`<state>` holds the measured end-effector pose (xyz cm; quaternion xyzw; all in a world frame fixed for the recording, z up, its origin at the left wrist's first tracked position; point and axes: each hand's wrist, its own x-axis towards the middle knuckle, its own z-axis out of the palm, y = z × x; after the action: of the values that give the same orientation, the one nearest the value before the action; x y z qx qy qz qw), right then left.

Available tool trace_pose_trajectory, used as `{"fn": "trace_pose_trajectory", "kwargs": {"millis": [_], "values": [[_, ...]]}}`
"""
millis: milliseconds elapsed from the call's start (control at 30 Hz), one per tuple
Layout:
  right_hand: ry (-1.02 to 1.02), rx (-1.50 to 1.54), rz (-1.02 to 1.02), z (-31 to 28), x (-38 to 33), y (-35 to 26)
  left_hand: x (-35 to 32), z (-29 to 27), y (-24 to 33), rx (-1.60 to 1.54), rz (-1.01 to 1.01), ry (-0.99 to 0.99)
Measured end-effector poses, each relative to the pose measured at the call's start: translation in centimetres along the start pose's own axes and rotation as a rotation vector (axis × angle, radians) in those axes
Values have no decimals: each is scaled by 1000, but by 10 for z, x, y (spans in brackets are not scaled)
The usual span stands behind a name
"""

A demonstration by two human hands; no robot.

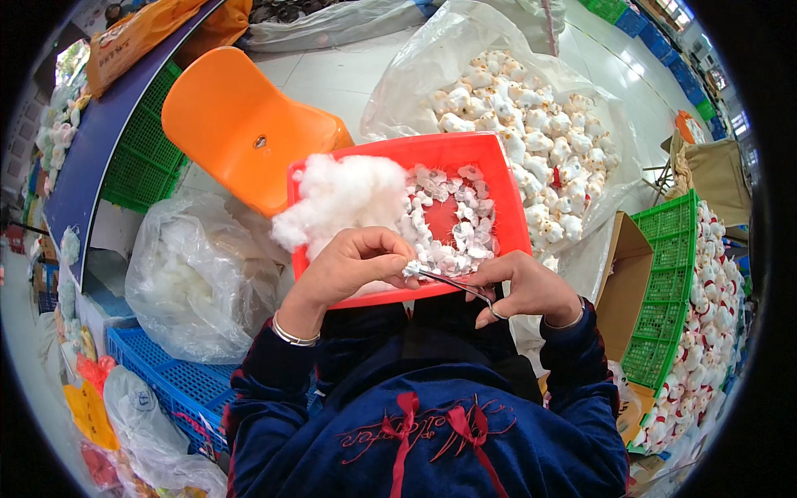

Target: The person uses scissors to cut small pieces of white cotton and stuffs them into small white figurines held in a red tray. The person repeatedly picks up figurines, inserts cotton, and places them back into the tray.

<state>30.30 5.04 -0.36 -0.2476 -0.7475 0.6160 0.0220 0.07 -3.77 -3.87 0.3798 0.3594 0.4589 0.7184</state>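
My left hand [357, 261] pinches a small white fabric piece [412, 268] between thumb and fingertips, over the near edge of a red plastic tray [510, 207]. In my right hand [523, 286] are slim metal forceps [448, 281] with ring handles, the thumb and fingers at the rings. Their tip meets the small piece at my left fingertips; whether it goes inside cannot be made out. Fluffy white stuffing [349, 195] heaps over the tray's left half. Many small white fabric pieces [432, 241] lie in its right half, around a bare red patch.
Beyond the tray, a large clear bag [398, 91] holds many small white stuffed toys [531, 133]. An orange chair [241, 124] stands at the far left, above a bag of stuffing [199, 282] and a blue crate [178, 373]. Green crates [664, 307] and a cardboard box [623, 266] are at the right.
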Motion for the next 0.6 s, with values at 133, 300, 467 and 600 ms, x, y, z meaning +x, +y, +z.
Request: {"fn": "trace_pose_trajectory", "kwargs": {"millis": [133, 300, 467, 600], "values": [[-14, 12, 36, -4, -2, -1, 5, 1, 1, -43, -26, -21], [-17, 13, 69, -3, 0, -4, 10, 27, 8, 166, -98, -115], [16, -6, 157, -3, -7, -4, 12, 14, 11, 98, -7, 37], [31, -57, 165, -4, -17, -6, 7, 11, 17, 258, -37, 92]]}}
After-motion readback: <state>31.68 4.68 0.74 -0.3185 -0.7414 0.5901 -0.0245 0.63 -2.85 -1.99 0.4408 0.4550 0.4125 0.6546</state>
